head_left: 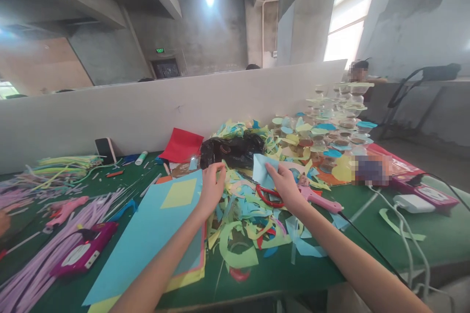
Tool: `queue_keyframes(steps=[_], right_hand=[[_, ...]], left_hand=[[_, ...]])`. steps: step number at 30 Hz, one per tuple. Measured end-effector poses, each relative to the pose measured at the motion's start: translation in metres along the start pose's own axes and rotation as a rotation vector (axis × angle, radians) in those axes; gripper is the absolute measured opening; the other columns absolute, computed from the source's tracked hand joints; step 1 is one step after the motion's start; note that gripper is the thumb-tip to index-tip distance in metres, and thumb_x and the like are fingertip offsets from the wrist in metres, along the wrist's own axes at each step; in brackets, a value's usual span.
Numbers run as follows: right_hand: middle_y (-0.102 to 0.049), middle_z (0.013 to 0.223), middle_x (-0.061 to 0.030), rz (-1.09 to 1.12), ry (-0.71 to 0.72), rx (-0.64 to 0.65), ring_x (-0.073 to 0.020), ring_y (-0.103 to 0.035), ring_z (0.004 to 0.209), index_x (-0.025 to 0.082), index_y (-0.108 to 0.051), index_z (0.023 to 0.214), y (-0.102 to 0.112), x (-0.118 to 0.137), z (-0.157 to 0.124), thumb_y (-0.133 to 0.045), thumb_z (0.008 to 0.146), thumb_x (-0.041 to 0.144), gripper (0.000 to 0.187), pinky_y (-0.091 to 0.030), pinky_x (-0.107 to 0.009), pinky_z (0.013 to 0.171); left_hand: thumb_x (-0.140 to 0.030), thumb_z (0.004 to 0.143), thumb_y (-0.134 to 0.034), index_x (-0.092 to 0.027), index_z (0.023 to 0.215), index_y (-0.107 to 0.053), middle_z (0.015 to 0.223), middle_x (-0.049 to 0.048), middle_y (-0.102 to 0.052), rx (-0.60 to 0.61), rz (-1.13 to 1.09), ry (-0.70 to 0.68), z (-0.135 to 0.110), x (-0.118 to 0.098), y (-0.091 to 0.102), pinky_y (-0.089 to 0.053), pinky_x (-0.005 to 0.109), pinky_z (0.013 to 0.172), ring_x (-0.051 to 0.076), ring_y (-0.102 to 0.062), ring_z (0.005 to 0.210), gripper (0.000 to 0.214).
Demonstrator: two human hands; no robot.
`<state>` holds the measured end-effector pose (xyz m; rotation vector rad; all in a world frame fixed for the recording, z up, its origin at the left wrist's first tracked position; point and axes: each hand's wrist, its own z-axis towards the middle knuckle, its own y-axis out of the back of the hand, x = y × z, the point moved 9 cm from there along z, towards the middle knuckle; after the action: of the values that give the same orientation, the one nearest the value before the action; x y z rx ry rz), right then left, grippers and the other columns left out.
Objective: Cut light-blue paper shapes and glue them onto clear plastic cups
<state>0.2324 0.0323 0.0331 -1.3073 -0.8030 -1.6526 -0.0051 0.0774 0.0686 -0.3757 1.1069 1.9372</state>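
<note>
My right hand (287, 188) pinches a small piece of light blue paper (260, 168) between thumb and fingers, above the pile of scraps. My left hand (212, 189) is raised by the right edge of the large blue paper sheets (147, 225), its fingers loosely bent and nothing visible in them. A yellow paper piece (179, 193) lies on these sheets. Under my right hand are red-handled scissors (269, 197), partly covered by the hand. Just right of them rests a pink glue gun (321, 200). Green, yellow and blue paper offcuts (238, 247) spread between my forearms.
A black plastic bag (235, 149) and red paper (181, 145) lie behind my hands. Clear cups with paper discs (348, 127) are stacked at the back right. Purple strips (69, 249), another glue gun (68, 209) and a magenta device (86, 249) occupy the left. Cables (407, 239) run at right.
</note>
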Motion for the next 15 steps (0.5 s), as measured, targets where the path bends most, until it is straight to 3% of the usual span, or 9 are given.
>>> queue_keyframes(steps=[3,8,15], right_hand=[[-0.044,0.057,0.0052,0.016,-0.009,-0.020,-0.0123,-0.038,0.054,0.021,-0.047,0.066,0.002,-0.001,0.000,-0.058,0.071,0.068,0.048,-0.031,-0.025,0.050],[-0.048,0.063,0.0032,0.022,-0.014,-0.018,-0.0146,-0.043,0.059,0.021,-0.050,0.071,0.000,0.001,-0.004,-0.055,0.077,0.061,0.040,-0.038,-0.027,0.054],[-0.046,0.066,0.0032,0.025,-0.067,-0.107,-0.0141,-0.040,0.060,0.022,-0.047,0.072,0.012,0.001,-0.005,-0.053,0.081,0.058,0.037,-0.037,-0.026,0.055]], left_hand=[[-0.026,0.093,-0.044,-0.019,0.100,-0.062,0.110,0.0096,-0.063,0.059,0.207,-0.054,0.024,-0.001,-0.018,-0.040,0.042,0.099,0.025,-0.053,0.110,0.021],[-0.018,0.091,-0.044,-0.019,0.097,-0.066,0.107,0.0093,-0.064,0.150,0.282,-0.114,0.079,0.001,-0.050,-0.042,0.037,0.096,0.024,-0.055,0.106,0.022],[-0.011,0.080,-0.052,-0.010,0.099,-0.066,0.108,0.0204,-0.063,0.245,0.454,-0.016,0.137,0.038,-0.072,-0.038,0.046,0.099,0.034,-0.055,0.111,0.023]])
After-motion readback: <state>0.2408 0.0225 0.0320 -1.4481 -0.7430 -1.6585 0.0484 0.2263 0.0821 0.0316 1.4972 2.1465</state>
